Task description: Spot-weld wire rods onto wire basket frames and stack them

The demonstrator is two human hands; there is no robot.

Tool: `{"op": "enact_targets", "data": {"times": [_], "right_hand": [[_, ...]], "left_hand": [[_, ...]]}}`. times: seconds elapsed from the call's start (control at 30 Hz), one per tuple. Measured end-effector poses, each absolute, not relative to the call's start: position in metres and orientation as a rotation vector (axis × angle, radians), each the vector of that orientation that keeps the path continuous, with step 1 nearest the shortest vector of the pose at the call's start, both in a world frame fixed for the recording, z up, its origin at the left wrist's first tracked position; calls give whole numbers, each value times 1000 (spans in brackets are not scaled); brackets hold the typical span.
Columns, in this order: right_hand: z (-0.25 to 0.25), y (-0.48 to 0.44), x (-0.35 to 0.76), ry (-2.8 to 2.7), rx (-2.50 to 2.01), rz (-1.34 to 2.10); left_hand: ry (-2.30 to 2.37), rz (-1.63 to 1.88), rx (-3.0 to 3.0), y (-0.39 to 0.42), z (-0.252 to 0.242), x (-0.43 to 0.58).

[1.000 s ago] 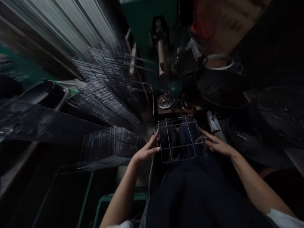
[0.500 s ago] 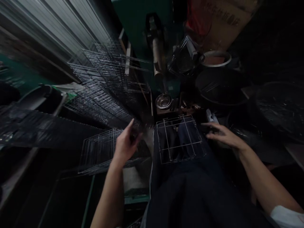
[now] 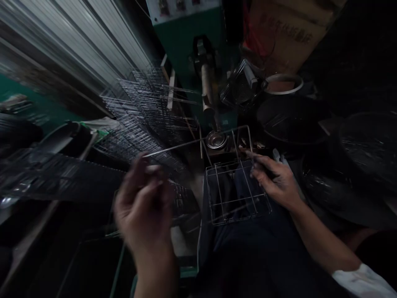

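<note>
A wire frame with a few cross wires spans the space between my hands, above my lap. My left hand, smeared by motion, is closed around its left end. At the frame's right side, the fingers of my right hand pinch the wire near a corner. Below it, a rectangular wire grid lies across my dark-clothed thighs, apart from my left hand and close under my right fingers. Part of the held frame is lost in blur and behind my left hand.
Stacked wire grids stand at left, near a corrugated metal wall. A green machine with a rod-like arm rises ahead, above a small metal dish. Dark round basins and a cardboard box are at right.
My left hand has come up and closed on a wire frame, now held over my lap. My right hand has moved inward and pinches its other side. The view has tilted slightly upward.
</note>
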State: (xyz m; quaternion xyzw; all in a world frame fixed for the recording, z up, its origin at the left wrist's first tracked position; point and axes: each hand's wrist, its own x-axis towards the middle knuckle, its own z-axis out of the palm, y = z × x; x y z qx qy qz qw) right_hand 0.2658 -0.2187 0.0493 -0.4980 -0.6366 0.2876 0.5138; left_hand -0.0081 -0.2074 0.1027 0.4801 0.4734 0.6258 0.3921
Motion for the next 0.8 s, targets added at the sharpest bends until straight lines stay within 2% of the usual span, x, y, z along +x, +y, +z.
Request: {"op": "enact_targets", "data": {"times": [0.13,0.27,0.43,0.57,0.8], "right_hand": [[11,-229,272,-1261,-1411,839],[-17,-225,286,-1343,-1570,786],[-17,-225,294,-1513,-1673,689],[-18,-238,293,-1564,-1713,683],[-50,-250,296,-1458,-1573,767]], "left_hand": [[1250,1126,1109,-178,31,8],[1360,989,1299,-176,-19,10],[1407,898,1513,-178,-24,4],[1305,908,1445,-184,-27,0],[1288,905,1412,-202,-50,-1]]}}
